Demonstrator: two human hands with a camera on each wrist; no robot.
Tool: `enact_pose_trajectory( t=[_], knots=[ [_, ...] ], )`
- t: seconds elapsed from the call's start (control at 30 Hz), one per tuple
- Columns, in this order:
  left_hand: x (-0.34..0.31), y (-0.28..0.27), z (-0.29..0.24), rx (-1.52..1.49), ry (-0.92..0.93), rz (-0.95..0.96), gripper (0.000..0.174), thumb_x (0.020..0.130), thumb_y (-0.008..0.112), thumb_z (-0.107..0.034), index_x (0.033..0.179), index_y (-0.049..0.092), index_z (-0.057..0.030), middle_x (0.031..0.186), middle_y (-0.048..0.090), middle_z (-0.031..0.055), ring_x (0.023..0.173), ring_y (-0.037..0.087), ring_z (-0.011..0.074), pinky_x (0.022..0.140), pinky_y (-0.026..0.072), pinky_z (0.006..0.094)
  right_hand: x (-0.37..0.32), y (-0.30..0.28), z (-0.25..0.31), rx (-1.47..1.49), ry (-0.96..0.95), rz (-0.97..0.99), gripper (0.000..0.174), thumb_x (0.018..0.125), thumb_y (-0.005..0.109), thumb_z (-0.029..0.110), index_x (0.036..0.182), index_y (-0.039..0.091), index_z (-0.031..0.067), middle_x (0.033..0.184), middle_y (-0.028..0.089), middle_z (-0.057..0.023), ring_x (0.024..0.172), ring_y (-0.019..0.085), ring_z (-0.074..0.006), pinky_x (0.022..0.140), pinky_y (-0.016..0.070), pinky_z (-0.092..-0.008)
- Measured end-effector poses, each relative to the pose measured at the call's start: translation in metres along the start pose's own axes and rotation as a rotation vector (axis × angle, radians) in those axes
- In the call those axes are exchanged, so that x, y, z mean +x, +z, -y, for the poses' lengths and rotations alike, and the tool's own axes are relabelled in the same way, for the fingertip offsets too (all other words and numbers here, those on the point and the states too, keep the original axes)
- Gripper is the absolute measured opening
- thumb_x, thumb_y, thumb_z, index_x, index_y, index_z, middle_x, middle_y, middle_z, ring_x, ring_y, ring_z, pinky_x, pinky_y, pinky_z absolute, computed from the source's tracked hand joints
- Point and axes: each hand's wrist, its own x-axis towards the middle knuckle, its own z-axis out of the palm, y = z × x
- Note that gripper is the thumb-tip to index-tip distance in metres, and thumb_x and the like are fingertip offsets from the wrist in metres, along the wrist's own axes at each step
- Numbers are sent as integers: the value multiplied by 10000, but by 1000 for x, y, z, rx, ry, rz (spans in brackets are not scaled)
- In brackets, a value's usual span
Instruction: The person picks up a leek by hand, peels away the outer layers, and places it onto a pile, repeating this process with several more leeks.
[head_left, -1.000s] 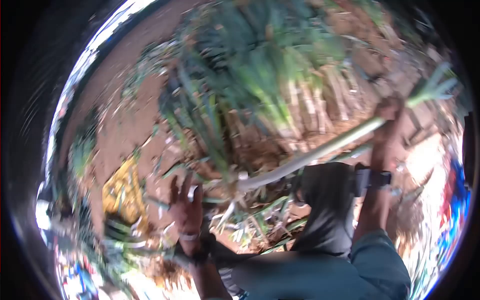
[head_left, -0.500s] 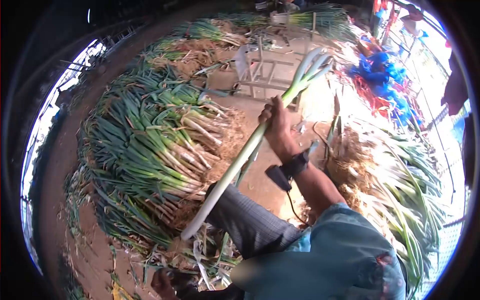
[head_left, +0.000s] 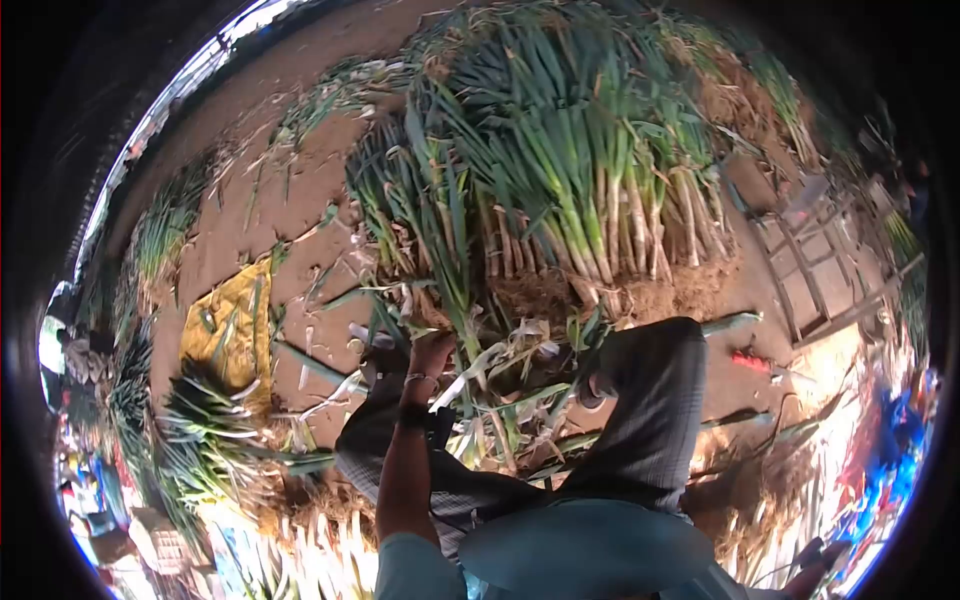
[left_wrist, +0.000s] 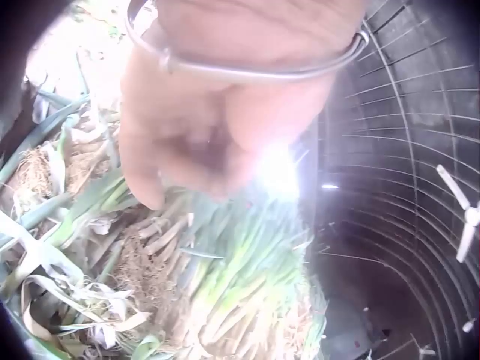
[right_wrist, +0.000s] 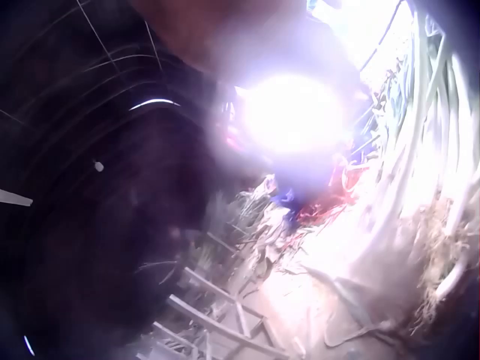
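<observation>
My left hand (head_left: 432,353), with a bangle on the wrist, hangs fingers-down over the litter between my knees. Right beside its fingers a long leek (head_left: 466,318) lies with its green top toward the pile. In the left wrist view, the fingers (left_wrist: 180,161) and thumb are curled inward and blurred; I cannot tell whether they grip anything. My right hand (head_left: 808,575) is far out at the lower right, by the pale leeks (right_wrist: 442,127). Glare and blur hide its fingers in the right wrist view.
A big heap of rooted leeks (head_left: 560,170) lies ahead. Trimmed leaves (head_left: 520,370) litter the ground near my feet. To the left is a yellow sack (head_left: 228,325); at right, a wooden frame (head_left: 815,270) and a red-handled knife (head_left: 760,362).
The right hand, which held a leek, has swung to the lower right; that leek is no longer visible in it. My left hand has come up beside another leek, and the head view has turned.
</observation>
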Motion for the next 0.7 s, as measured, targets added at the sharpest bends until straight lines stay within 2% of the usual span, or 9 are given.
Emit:
enact_pose_trajectory(
  t=[0.13,0.23,0.3,0.33,0.37,0.4,0.43,0.57,0.7],
  knots=[
    [39,-5,26,-166,-88,-156,250,794,629,-223,953,646,-31,750,614,35,609,592,148,516,514,280,-75,128,-43,99,77,310,469,897,404,207,1317,241,79,1342,176,-120,1231,182,-261,1008,178,-431],
    [85,-14,81,-350,-182,-136,280,768,642,-214,975,645,-25,791,646,66,683,628,179,567,527,301,-255,271,-71,228,265,774,556,898,380,193,1410,202,69,1474,141,-147,1363,148,-289,1106,147,-465],
    [117,-12,122,21,-55,-169,311,745,648,-216,988,643,-21,822,661,93,740,643,209,629,527,322,-449,353,-43,227,409,1045,500,927,364,217,1373,251,20,1426,260,-155,1322,259,-307,1071,258,-485],
    [128,-3,142,456,127,-210,329,732,652,-220,993,641,-19,839,665,109,771,647,226,669,524,331,-473,372,-82,151,170,1453,460,931,370,237,1339,329,27,1410,298,-151,1302,299,-299,1066,255,-483],
    [138,6,164,891,312,-229,348,719,655,-224,997,640,-17,856,670,126,803,651,243,708,521,341,-537,380,-82,277,509,1419,436,918,418,270,1291,408,45,1387,349,-134,1275,341,-293,1055,253,-492],
    [145,15,189,750,287,-264,357,712,655,-235,996,640,-21,880,666,138,832,644,262,740,509,351,-576,383,-102,602,805,1813,453,934,389,211,1351,324,47,1367,375,-142,1282,323,-259,1076,216,-472],
    [153,26,214,608,262,-303,366,704,656,-247,995,640,-25,904,662,151,862,637,282,771,497,362,-612,376,-116,438,789,1676,491,861,531,314,1269,440,57,1369,383,-107,1233,387,-289,1039,266,-502],
    [151,68,211,385,-243,-452,462,726,661,-331,1059,593,-18,980,639,189,922,613,340,800,476,393,-682,358,-156,133,819,1711,511,878,508,228,1331,356,45,1221,486,-86,1109,485,-200,943,392,-394],
    [168,81,228,142,47,-335,430,806,611,-357,1044,565,-2,840,628,82,748,596,194,648,460,313,-677,369,-165,-92,733,1689,673,823,574,320,1349,299,2,1241,446,-93,1062,488,-168,914,395,-347]
  ],
)
